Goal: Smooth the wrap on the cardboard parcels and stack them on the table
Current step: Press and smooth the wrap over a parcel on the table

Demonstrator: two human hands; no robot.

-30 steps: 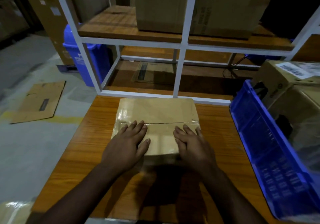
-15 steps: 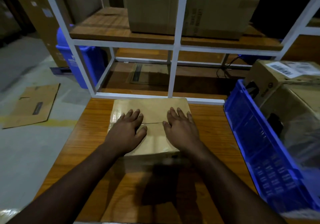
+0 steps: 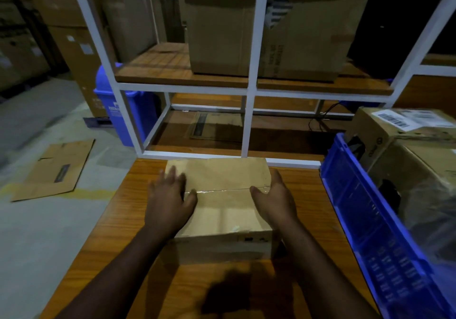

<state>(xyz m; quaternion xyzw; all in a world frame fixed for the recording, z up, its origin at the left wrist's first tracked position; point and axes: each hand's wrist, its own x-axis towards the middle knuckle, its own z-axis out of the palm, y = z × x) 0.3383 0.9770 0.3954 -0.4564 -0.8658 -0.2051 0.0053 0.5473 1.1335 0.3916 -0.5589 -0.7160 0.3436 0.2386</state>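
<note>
A flat cardboard parcel (image 3: 222, 200) in clear wrap lies on the wooden table (image 3: 111, 257), its far edge near the white rack frame. A taped seam runs across its top. My left hand (image 3: 170, 202) lies flat on the parcel's left side, fingers spread and straight. My right hand (image 3: 276, 200) rests along the parcel's right edge with straight fingers, thumb pointing inward over the top. Neither hand grips anything.
A blue plastic crate (image 3: 375, 232) with boxes and wrapped parcels (image 3: 404, 131) stands at the table's right. A white metal rack (image 3: 249, 89) with large cartons rises behind the table. A blue bin (image 3: 123, 111) and flattened cardboard (image 3: 54, 170) are on the floor at left.
Both hands slid apart from the parcel's middle toward its left and right sides and further from me. The camera tilted up.
</note>
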